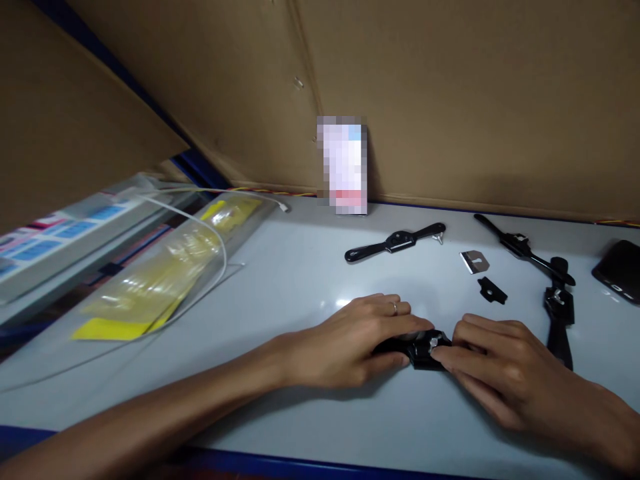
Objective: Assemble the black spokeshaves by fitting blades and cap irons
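Note:
A black spokeshave (pixel 426 359) lies near the front of the table between my hands. My left hand (pixel 363 337), with a ring on one finger, is closed round its left handle. With thumb and index finger my right hand (pixel 505 370) pinches the small silver wing screw (pixel 433 343) on its body; the right handle is mostly hidden. Behind them are a loose steel blade (pixel 475 262) and a black cap plate (pixel 493 291). Another spokeshave body (pixel 400 240) lies farther back, a loose wing screw (pixel 439 237) by its right end.
Two more spokeshaves (pixel 523 248) (pixel 559 307) lie to the right, near a dark glossy object (pixel 620 270). A blurred-out upright panel (pixel 345 167) leans on the cardboard wall (pixel 475 100). Left are a plastic bag with yellow contents (pixel 150 287), a white cable (pixel 223 247) and a power strip (pixel 65 240).

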`<state>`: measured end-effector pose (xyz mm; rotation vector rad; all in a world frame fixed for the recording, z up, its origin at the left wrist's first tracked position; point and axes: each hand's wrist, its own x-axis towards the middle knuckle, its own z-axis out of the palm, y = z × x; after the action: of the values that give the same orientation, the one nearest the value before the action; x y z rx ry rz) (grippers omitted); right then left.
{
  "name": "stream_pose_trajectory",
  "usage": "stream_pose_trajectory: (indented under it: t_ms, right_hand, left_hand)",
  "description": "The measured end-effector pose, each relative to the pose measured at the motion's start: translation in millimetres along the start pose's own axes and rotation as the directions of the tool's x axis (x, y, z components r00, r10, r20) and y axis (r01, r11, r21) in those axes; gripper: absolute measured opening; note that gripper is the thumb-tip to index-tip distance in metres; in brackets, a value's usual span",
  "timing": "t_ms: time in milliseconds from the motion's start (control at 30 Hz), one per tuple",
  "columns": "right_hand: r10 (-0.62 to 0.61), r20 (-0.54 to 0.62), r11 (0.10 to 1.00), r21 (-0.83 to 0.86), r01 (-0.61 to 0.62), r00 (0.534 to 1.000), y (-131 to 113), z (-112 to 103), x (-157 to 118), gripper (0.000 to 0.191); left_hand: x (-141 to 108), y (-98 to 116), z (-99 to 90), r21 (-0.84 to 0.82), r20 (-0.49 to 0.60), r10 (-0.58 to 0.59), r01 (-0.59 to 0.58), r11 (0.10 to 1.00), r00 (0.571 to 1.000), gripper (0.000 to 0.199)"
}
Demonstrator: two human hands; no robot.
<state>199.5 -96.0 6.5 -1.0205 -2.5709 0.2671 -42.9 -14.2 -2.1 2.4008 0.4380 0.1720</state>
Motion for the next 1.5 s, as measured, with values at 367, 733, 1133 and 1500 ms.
stream_pose_trajectory:
  t_ms: [367,733,1133,1500]
  right_hand:
    - [-0.005,-0.032,0.996,-0.090,0.002,0.999,1.6,-0.6,0.3,0.033]
    - [0.025,-0.032,0.996,-0.087,-0.028,0.999,-0.6,-1.4,0.6,0.028]
    - [0.046,-0.126,0.996,-0.069,-0.055,0.991,2.2,4.8,-2.1,0.028]
    - [0.218,0.048,0.925,0.308,-0.222,0.975,-4.6,3.4,-2.5,0.023]
  left_hand:
    - [-1.0,-2.2,1.9,0.019,-0.004,-0.002,0.002,1.000,1.000,0.036]
    - [-0.4,-1.2,0.8,0.026,0.014,-0.009,0.009,1.000,1.000,0.038]
    - [-0.5,-1.0,1.3,0.031,0.006,0.000,0.000,1.000,1.000,0.038]
    - [-1.0,-1.2,1.9,0.039,0.010,-0.010,0.010,0.999,1.000,0.037]
